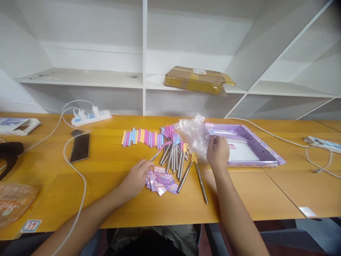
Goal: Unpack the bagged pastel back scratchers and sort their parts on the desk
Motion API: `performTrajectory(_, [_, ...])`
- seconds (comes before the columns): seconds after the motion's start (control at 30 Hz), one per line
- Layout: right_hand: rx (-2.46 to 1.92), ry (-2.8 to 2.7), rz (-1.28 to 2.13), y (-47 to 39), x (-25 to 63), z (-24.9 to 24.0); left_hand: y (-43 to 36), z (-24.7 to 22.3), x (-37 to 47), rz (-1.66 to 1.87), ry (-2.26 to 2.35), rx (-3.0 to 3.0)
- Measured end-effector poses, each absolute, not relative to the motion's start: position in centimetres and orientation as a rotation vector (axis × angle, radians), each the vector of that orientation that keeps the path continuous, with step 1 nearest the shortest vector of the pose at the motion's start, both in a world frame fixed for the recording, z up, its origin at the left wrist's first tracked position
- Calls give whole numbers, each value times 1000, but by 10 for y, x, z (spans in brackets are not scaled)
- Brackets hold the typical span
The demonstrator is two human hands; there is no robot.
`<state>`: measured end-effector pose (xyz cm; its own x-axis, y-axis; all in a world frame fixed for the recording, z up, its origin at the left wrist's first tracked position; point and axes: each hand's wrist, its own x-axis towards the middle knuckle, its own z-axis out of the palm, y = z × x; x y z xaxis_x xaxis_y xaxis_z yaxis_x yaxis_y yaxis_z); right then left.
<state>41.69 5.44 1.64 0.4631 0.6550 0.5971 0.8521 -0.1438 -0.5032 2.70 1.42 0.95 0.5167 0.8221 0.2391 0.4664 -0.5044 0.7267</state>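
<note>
My left hand (137,177) is closed at the left edge of a pile of small pink and purple cards (161,180); whatever is between its fingers is too small to name. My right hand (218,152) is closed at the left side of a purple tray-like box (254,164), and its fingertips are hidden. A card (231,146) lies in the box, beside that hand. Metal-handled sticks with colourful hand-shaped heads (174,139) lie heaped between my hands. Behind my left hand is a row of pastel sticks (142,136). Crumpled clear plastic (192,133) touches the box's left side.
A phone (80,147), white cables and a power strip (92,118) are on the left. Another strip (325,144) is at the far right. A taped cardboard box (197,79) rests on the shelf behind. An orange-printed bag (16,202) lies at the left edge.
</note>
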Motion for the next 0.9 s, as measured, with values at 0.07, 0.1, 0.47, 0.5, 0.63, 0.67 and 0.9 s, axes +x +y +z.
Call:
performTrajectory(0.07, [-1572,-1145,-205,49,405,26,14,15,28,801,1023,2119])
performTrajectory(0.1, [-1427,-1106,-82,45,396,31,14,17,28,813,1025,2089])
performTrajectory(0.47, [-1011,-1783,1025,-2,276,-1,13,6,37,725,914,1883])
performTrajectory(0.5, [-989,-1864,1004,-4,271,-3,12,5,38,724,912,1874])
performTrajectory(0.63, [-939,-1850,1072,-7,264,-2,11,4,38,724,976,1850])
performTrajectory(0.67, [-942,-1767,1128,-5,265,-2,11,4,37,715,983,1848])
performTrajectory(0.9, [-859,-1594,1430,8,267,-4,2,9,39,523,787,1842])
